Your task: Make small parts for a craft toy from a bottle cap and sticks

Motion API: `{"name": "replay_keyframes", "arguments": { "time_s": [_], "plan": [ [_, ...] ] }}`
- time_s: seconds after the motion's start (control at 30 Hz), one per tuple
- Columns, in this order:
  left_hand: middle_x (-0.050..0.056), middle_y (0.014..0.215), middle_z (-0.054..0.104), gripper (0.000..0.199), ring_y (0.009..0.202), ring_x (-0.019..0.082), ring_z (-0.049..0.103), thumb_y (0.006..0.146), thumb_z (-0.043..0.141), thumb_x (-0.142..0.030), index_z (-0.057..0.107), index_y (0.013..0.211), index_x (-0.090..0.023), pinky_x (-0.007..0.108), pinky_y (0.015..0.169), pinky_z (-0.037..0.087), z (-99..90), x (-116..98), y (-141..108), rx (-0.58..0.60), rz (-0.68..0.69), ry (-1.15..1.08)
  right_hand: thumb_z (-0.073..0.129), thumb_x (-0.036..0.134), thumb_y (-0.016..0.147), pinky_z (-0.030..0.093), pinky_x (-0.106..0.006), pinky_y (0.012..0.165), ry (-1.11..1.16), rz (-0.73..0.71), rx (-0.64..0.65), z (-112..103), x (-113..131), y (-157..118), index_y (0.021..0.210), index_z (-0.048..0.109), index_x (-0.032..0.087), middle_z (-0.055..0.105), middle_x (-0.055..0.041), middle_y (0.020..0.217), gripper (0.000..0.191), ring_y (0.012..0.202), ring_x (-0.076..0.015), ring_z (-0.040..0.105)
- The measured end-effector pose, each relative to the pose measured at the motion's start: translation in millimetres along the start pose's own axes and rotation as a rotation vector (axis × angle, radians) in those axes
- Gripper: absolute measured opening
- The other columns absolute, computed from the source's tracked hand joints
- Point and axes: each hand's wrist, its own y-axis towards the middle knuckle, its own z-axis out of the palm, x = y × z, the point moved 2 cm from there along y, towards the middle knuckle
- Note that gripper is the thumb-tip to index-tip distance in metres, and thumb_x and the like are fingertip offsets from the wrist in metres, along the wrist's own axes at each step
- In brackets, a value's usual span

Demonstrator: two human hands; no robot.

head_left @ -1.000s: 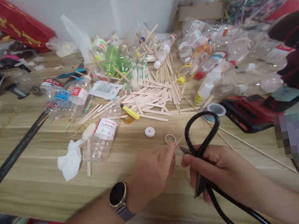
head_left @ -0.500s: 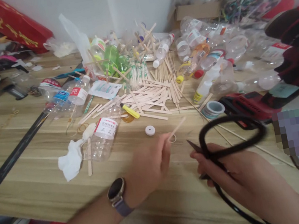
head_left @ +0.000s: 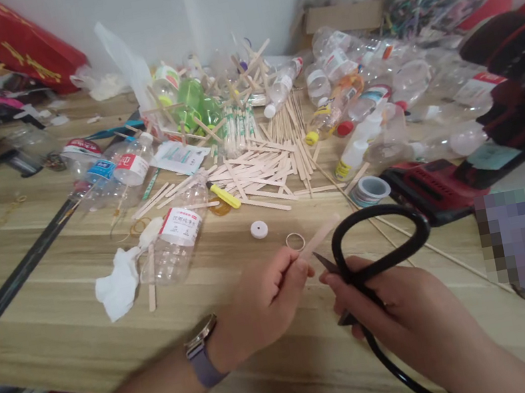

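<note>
Okay, scissors [head_left: 360,275] have swung in closer beside the wooden stick [head_left: 319,236], so cutting range looks near. Left hand's [head_left: 264,304] fingers [head_left: 297,276] pinch the stick, pointing 2 o'clock; right hand [head_left: 401,307] grips the scissors.

Scissor handles [head_left: 363,271] look smooth, glossy — the stick [head_left: 321,235], matt wood.

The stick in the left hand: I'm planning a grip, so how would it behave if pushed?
The stick is probably light, being thin and narrow. It likely feels fairly stiff, since it juts straight from the left hand without sagging. Its flat look suggests sliding rather than rolling.
</note>
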Motion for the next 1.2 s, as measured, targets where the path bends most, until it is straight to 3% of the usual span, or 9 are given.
{"name": "replay_keyframes", "arguments": {
  "time_s": [0.13, 0.33, 0.43, 0.53, 0.67, 0.8, 1.03, 1.2],
  "plan": [
    [-0.006, 0.061, 0.047, 0.029, 0.057, 0.01, 0.045, 0.1, 0.037, -0.033, 0.053, 0.08, -0.019, 0.024, 0.056, 0.031, -0.8, -1.8, -1.2, -0.024, 0.046, 0.071, 0.042, 0.026, 0.096, 0.037, -0.018, 0.032, -0.093, -0.11, -0.052, 1.8, 1.8, 2.1, 0.058, 0.055, 0.021, 0.058, 0.0031, 0.045, 0.041, 0.031, -0.0098, 0.055],
    [-0.003, 0.065, 0.054, 0.029, 0.06, 0.012, 0.051, 0.1, 0.037, -0.031, 0.053, 0.079, -0.019, 0.026, 0.056, 0.033, 0.2, -0.9, -3.0, -0.038, 0.097, 0.213, 0.042, 0.024, 0.098, 0.039, -0.018, 0.034, -0.113, -0.136, -0.04, 4.2, -2.3, 0.5, 0.065, 0.054, 0.021, 0.06, 0.0031, 0.048, 0.035, 0.033, -0.01, 0.056],
    [0.0, 0.071, 0.061, 0.028, 0.066, 0.014, 0.057, 0.1, 0.037, -0.029, 0.056, 0.083, -0.018, 0.027, 0.06, 0.037, 1.2, -1.0, -3.4, -0.072, 0.185, 0.319, 0.041, 0.026, 0.099, 0.039, -0.019, 0.034, -0.182, -0.164, -0.023, 6.3, -5.6, 0.0, 0.07, 0.052, 0.021, 0.061, 0.0028, 0.049, 0.031, 0.034, -0.011, 0.057],
    [0.002, 0.073, 0.064, 0.028, 0.069, 0.016, 0.06, 0.1, 0.036, -0.026, 0.059, 0.086, -0.018, 0.028, 0.062, 0.039, 1.8, -0.6, -3.8, -0.108, 0.281, 0.403, 0.034, 0.024, 0.101, 0.036, -0.026, 0.034, -0.408, -0.291, -0.044, 5.2, -5.6, 0.2, 0.08, 0.057, 0.019, 0.063, 0.0009, 0.053, 0.031, 0.036, -0.0144, 0.057],
    [0.002, 0.067, 0.063, 0.036, 0.062, 0.017, 0.057, 0.101, 0.029, -0.031, 0.058, 0.084, -0.019, 0.029, 0.058, 0.038, 0.8, 0.9, -4.4, -0.147, 0.374, 0.486, 0.027, -0.001, 0.088, 0.033, -0.03, 0.037, -0.737, -0.511, -0.051, -3.7, -0.7, -1.4, 0.089, 0.062, 0.012, 0.063, 0.0, 0.057, 0.037, 0.037, -0.0146, 0.055],
    [0.001, 0.065, 0.061, 0.031, 0.058, 0.016, 0.053, 0.098, 0.035, -0.031, 0.054, 0.077, -0.02, 0.029, 0.054, 0.033, 1.8, 1.5, -3.0, -0.038, 0.406, 0.498, 0.036, -0.002, 0.081, 0.035, -0.029, 0.045, -0.961, -0.637, 0.04, -15.5, 0.7, -4.9, 0.097, 0.064, 0.008, 0.062, -0.001, 0.062, 0.034, 0.046, -0.0154, 0.055],
    [-0.004, 0.059, 0.051, 0.028, 0.053, 0.012, 0.044, 0.097, 0.042, -0.027, 0.048, 0.07, -0.02, 0.026, 0.052, 0.028, 0.6, -2.8, -0.8, 0.087, 0.173, 0.324, 0.041, 0.003, 0.083, 0.029, -0.032, 0.055, -1.117, -0.773, 0.079, -24.2, -4.4, -2.3, 0.112, 0.061, 0.002, 0.058, -0.002, 0.064, 0.036, 0.053, -0.0185, 0.051],
    [-0.002, 0.068, 0.06, 0.032, 0.063, 0.012, 0.052, 0.1, 0.039, -0.031, 0.055, 0.075, -0.019, 0.025, 0.057, 0.033, -0.4, -3.4, 1.3, 0.111, 0.075, 0.185, 0.039, 0.0, 0.082, 0.025, -0.034, 0.055, -1.147, -0.814, 0.046, -23.1, -4.1, 4.0, 0.111, 0.063, 0.001, 0.059, -0.0042, 0.063, 0.037, 0.054, -0.0198, 0.049]
  ]
}}
